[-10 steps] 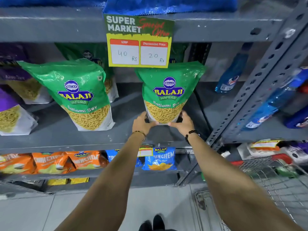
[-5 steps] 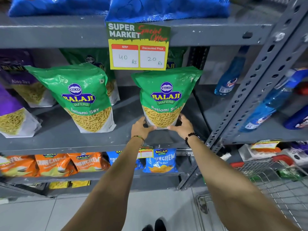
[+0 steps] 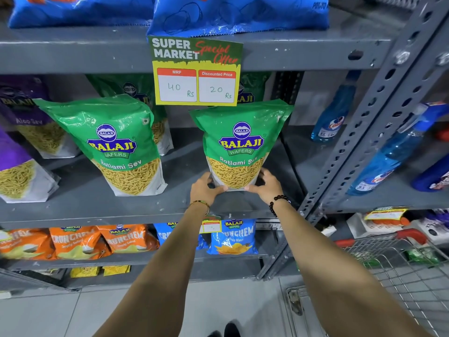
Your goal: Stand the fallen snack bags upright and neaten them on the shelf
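Both hands are at the foot of a glossy green plastic pouch of Ratlami Sev (image 3: pixel 240 144), which stands upright toward the right end of the grey metal middle shelf (image 3: pixel 80 203), just under the green and yellow paper price card (image 3: pixel 196 71). The left hand (image 3: pixel 204 188) cups the bag's lower left corner and the right hand (image 3: pixel 264 184) the lower right corner, fingers curled around the sides and thumbs lying along the bottom edge. The grip looks light, a steadying pinch on the base and no squeeze on the body.

The step in hand seems to be seating this pouch so it stands by itself. To do it well, press the bottom gusset flat on the shelf, spreading the two corners apart so the base is wide, and turn the printed face square to the aisle. Let go slowly, one hand at a time, and watch the top: it is broad and could tip forward.

A second green pouch of the same kind (image 3: pixel 114 144) stands well apart to the left and leans with its top tilted left. It probably wants the same squaring, and matching how far back both bases sit would neaten the row.
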A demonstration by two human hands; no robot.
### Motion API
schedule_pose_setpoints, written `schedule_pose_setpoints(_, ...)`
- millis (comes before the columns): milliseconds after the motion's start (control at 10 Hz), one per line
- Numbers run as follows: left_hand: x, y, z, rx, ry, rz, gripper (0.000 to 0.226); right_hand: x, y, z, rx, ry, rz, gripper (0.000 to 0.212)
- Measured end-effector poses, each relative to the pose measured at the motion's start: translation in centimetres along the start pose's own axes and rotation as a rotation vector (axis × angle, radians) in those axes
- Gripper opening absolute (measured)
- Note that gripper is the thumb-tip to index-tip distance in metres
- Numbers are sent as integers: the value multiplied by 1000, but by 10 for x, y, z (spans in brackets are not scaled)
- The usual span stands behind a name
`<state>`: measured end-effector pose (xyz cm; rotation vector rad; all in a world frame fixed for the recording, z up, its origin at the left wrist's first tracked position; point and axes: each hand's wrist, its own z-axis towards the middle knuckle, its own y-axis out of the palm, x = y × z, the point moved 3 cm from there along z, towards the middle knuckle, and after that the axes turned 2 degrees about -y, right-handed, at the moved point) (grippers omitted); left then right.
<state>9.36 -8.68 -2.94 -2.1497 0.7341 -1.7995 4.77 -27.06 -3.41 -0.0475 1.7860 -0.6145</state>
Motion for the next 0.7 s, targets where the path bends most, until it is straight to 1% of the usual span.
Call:
schedule_pose_setpoints(300, -1, 1, -1, -6, -4, -35, 52, 1, 1, 1, -16, 5, 6, 81)
schedule_pose_setpoints(400, -2, 1, -1, -2, 4, -6, 58, 2, 0, -1, -5, 6, 1, 82)
schedule_pose_setpoints(500, -12, 3, -1, -6, -7, 144, 90, 8, 2, -5, -8, -21, -101, 89)
schedule_pose_setpoints(600, -22, -1, -13, -16, -36, 368, 98, 10, 5, -18, 10, -10, -254, 93)
schedule_pose_setpoints(700, -32, -7, -29, 0, 40, 486, 88, 12, 9, -35, 82, -20, -351, 94)
